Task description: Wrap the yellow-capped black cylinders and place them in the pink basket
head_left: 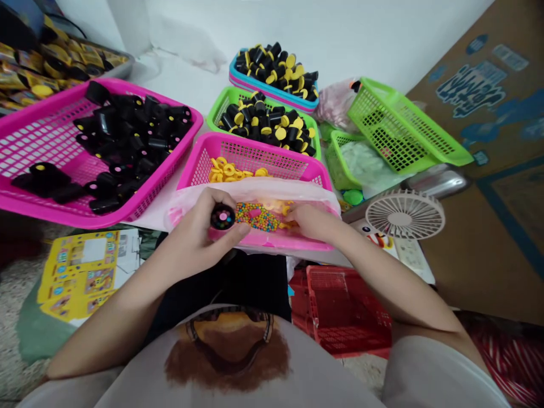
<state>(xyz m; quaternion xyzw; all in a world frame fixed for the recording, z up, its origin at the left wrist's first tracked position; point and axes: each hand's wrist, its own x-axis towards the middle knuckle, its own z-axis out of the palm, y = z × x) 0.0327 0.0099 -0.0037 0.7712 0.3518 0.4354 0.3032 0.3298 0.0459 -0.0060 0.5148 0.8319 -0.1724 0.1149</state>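
My left hand (pixel 199 229) is closed around a small black cup (pixel 222 216), its mouth facing me, with coloured beads and a pink bit visible inside. Just right of it, many tiny multicoloured beads (pixel 263 220) lie in the front part of the pink basket (pixel 259 145), on a sheet of pale plastic (pixel 238 191), with a pink piece (pixel 254 213) among them. My right hand (pixel 312 222) reaches into the basket's right side, fingers bent and pinched at a yellow cap (pixel 286 209); its fingertips are partly hidden. More yellow caps (pixel 229 171) lie behind the plastic.
A large pink basket (pixel 63 212) on the left holds black cups. Behind stand a green basket (pixel 215 107) and a blue-rimmed basket (pixel 238 73) of black cups with yellow caps. A small fan (pixel 403 215), tilted green basket (pixel 395 124) and cardboard box (pixel 476 164) are right; red crate (pixel 348 306) below.
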